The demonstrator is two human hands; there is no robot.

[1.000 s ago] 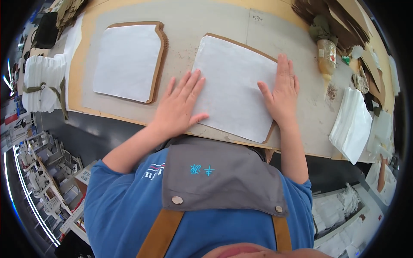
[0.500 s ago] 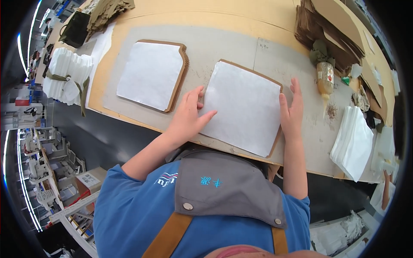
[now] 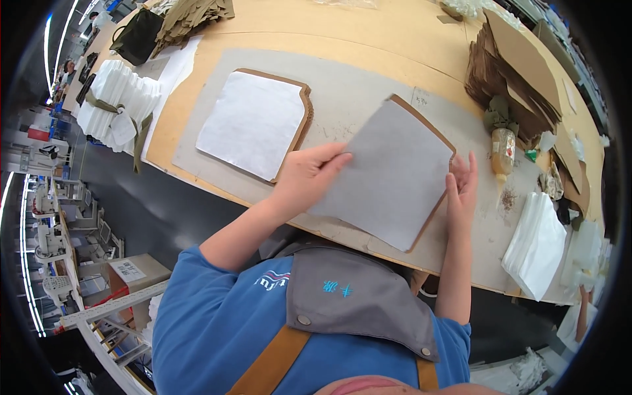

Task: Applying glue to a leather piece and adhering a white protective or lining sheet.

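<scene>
A panel (image 3: pixel 395 171) with a pale white face and a brown edge along its far and right sides lies in front of me, its left side raised off the table. My left hand (image 3: pixel 311 172) is closed, pinching that left edge between thumb and fingers. By the right edge is my right hand (image 3: pixel 463 191), its fingers apart and its thumb against or very close to the brown edge. To the left, a stack of similar panels (image 3: pixel 250 122) lies flat, white on top with layered brown edges.
A grey board (image 3: pixel 329 125) covers part of the tan table. At right are a squeeze bottle (image 3: pixel 502 155), brown sheets (image 3: pixel 503 72) and folded white material (image 3: pixel 536 243). A tied white bundle (image 3: pixel 118 105), olive pieces (image 3: pixel 194 23) and a dark bag (image 3: pixel 137 36) sit at left.
My left hand has gone from open beside the panel to pinching its left edge. That side has come up and its face looks greyer. The view has shifted slightly.
</scene>
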